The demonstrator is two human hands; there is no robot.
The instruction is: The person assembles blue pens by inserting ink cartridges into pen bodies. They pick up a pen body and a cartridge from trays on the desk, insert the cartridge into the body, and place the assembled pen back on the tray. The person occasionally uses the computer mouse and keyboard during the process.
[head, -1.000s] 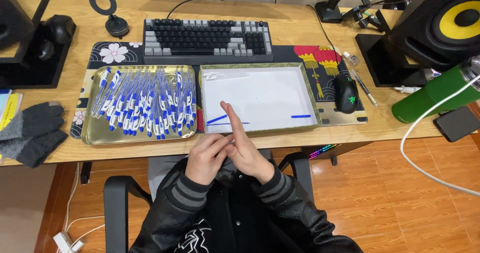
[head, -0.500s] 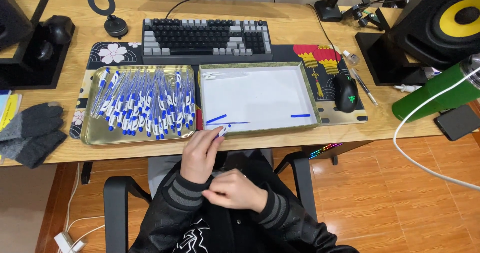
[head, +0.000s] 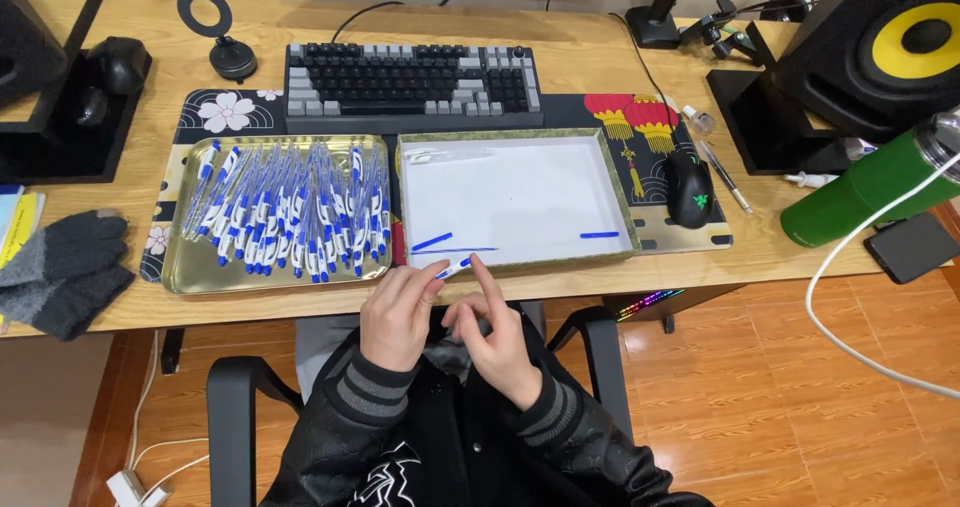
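My left hand point(head: 398, 315) holds a white and blue pen point(head: 455, 268) at the desk's front edge, its tip pointing toward the white tray point(head: 515, 199). My right hand point(head: 497, 329) is just beside it, fingers spread, the index finger raised near the pen. Whether it touches the pen I cannot tell. The white tray holds three loose blue pen parts point(head: 432, 242) near its front edge. Left of it a gold tray point(head: 185, 277) is filled with several white and blue pens point(head: 295, 212).
A keyboard point(head: 412, 85) lies behind the trays and a black mouse point(head: 689, 189) sits to the right. A green bottle point(head: 862, 193), a phone point(head: 912, 247) and a speaker point(head: 880, 47) stand at far right. Grey gloves point(head: 60, 272) rest at left. A white cable point(head: 850, 297) hangs right.
My right hand dropped to my lap and has risen again to meet the left hand. The left hand now holds a pen at the white tray's front edge.
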